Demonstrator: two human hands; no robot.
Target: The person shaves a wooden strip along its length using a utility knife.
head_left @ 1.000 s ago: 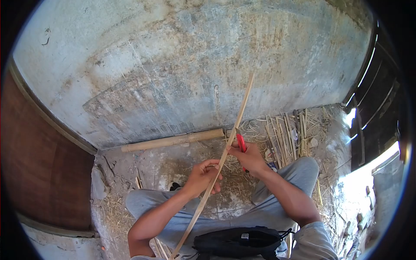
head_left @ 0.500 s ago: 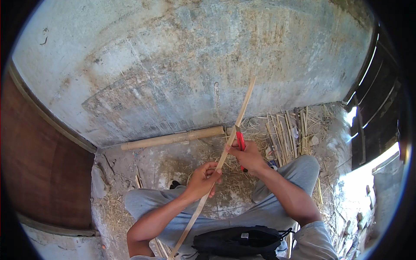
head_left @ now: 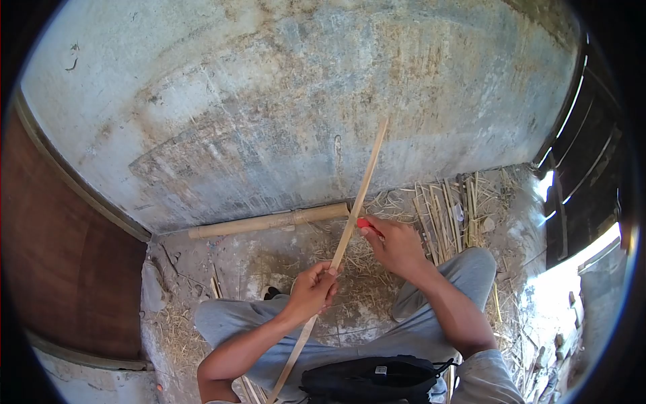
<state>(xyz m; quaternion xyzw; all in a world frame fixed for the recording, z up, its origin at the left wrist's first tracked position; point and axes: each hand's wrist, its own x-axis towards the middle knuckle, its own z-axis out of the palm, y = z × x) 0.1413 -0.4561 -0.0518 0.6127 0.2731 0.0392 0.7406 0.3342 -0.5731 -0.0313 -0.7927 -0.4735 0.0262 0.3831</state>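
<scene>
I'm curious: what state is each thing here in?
Left hand: closed on the pale strip
Pale strip: held, slanted
Right hand: closed on the red tool
Red tool: held, blade unclear
Bamboo pole: lying down
Wall: stained
Black bag: open or closed, unclear

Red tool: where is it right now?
In the head view, just right of centre, the red tool is in the right hand, at the right side of the pale strip, farther up than the left hand.
</scene>
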